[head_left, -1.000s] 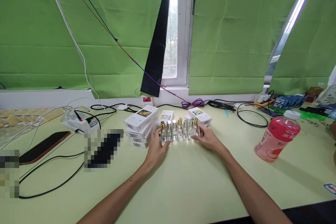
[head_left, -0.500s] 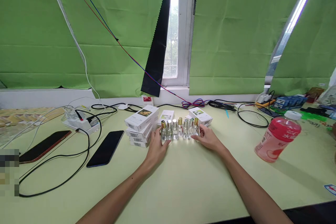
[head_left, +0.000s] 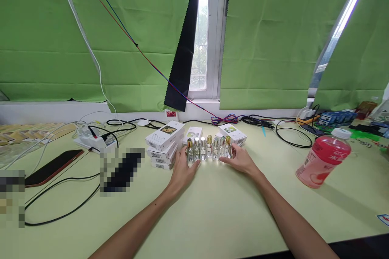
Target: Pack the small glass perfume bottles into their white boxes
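Note:
Several small clear glass bottles (head_left: 209, 150) with gold and silver caps stand upright in a close row on the table. My left hand (head_left: 182, 172) is closed around the left end of the row, its thumb in front of the bottles. At the right end, my right hand (head_left: 242, 159) grips in the same way, thumb in front and fingers behind, partly hidden. Left of the row is a stack of white boxes (head_left: 164, 141). Behind the bottles lie another white box (head_left: 193, 132) and, further right, more white boxes (head_left: 233, 131).
A pink drink bottle (head_left: 323, 160) stands on the right. On the left are a phone (head_left: 54, 166), a blurred dark object (head_left: 123, 172) and a power strip (head_left: 95, 142) with black cables. Coiled wires (head_left: 225, 119) run along the wall.
The thumbs have shifted slightly inward along the row, while both hands stay at its ends. The view has moved very little.

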